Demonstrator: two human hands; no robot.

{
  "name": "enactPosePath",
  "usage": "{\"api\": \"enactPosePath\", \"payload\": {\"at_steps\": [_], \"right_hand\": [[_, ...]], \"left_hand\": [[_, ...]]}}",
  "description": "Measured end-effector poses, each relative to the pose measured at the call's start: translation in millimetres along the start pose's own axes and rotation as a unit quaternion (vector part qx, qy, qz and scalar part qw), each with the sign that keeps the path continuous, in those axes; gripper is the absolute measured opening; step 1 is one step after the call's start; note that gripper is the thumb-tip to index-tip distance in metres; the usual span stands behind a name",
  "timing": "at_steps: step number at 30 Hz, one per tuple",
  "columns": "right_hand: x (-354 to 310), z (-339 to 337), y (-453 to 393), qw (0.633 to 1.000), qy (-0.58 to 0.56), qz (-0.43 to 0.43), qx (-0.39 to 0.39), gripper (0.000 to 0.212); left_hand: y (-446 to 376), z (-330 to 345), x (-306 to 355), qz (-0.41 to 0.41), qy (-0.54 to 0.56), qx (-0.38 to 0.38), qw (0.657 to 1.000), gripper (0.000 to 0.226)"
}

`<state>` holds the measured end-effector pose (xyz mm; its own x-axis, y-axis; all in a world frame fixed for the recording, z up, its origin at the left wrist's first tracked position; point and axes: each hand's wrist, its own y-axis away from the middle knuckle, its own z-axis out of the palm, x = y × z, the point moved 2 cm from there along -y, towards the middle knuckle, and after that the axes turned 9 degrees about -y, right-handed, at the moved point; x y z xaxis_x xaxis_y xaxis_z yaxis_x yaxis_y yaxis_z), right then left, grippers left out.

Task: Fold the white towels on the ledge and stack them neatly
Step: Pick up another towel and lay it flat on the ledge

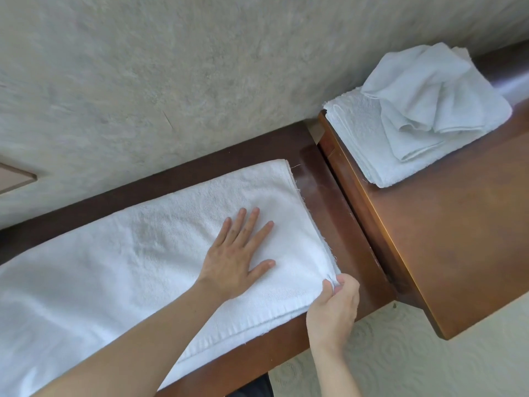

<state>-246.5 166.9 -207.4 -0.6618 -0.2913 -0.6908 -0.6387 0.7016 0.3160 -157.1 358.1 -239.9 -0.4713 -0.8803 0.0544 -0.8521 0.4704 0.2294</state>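
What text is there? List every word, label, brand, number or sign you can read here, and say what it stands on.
None: no readable text shows anywhere in this view.
The spread towel, under the left hand and pinched at its corner by the right hand, shows no tag or print.
The towel pile bears no visible label.
The wooden ledge and the wall carry no sign or number.
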Motion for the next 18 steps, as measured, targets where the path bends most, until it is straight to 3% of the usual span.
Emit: {"api": "enactPosePath", "payload": {"at_steps": [4, 9, 13, 15, 18], "right_hand": [[-1, -1, -2, 1.0, 0.014, -0.014, 0.0, 0.02], [0, -3, -18, 1.0, 0.02, 0.013, -0.014, 0.02], [-4, -4, -17, 0.999, 0.041, 0.018, -0.022, 0.028], [-10, -1, -13, 0.994, 0.107, -0.028, -0.002, 0.045], [-24, 19, -5, 0.968, 0.197, -0.155, -0.018, 0.066]], "left_hand": [[-15, -4, 2, -0.011, -0.009, 0.005, 1.0, 0.074], [-18, 7, 10, -0.029, -0.041, -0.046, 0.998, 0.08], [-17, 0, 3, 0.004, -0.026, -0.056, 0.998, 0.078], [-5, -2, -8, 0.003, -0.035, -0.037, 0.999, 0.072], [30, 7, -35, -0.088, -0.032, -0.036, 0.995, 0.067]]}}
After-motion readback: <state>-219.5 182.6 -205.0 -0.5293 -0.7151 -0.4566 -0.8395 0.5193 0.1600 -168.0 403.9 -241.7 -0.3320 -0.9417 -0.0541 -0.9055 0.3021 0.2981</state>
